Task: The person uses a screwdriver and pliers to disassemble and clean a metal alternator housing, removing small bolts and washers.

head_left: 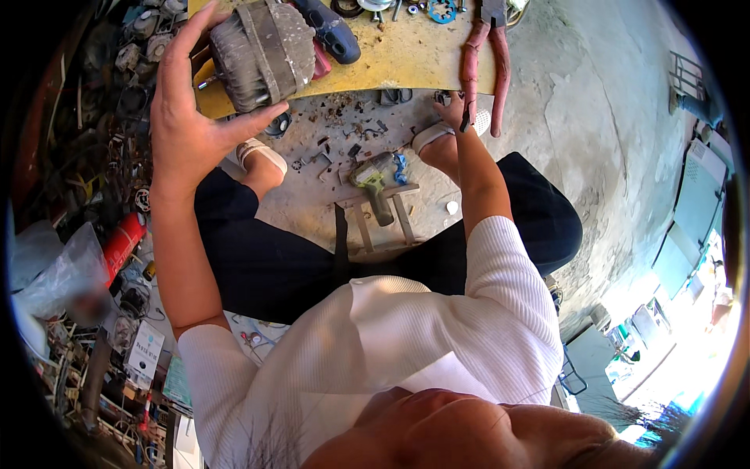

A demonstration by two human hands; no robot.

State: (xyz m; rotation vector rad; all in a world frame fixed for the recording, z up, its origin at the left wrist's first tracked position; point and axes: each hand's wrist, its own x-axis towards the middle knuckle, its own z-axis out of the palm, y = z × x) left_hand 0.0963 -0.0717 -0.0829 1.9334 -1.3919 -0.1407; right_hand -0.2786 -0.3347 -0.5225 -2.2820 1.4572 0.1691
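A grey ribbed electric motor (262, 55) with a band around it stands at the left of the yellow tabletop (391, 59). My left hand (183, 117) grips its side, with the thumb along the near edge and the fingers up the far left. Close beside the motor lies a dark blue tool handle (332, 31). My right hand (451, 111) is at the table's near edge, its fingers curled by a small dark piece that I cannot make out. Next to it, red-handled pliers (501, 62) overhang the edge.
A green power drill (375, 184) rests by a small wooden frame (402, 219) between my legs. Dark scraps (336, 152) litter the floor. Piled parts (133, 102) and a red cylinder (123, 242) crowd the left. Washers and a blue ring (442, 11) sit at the table's back.
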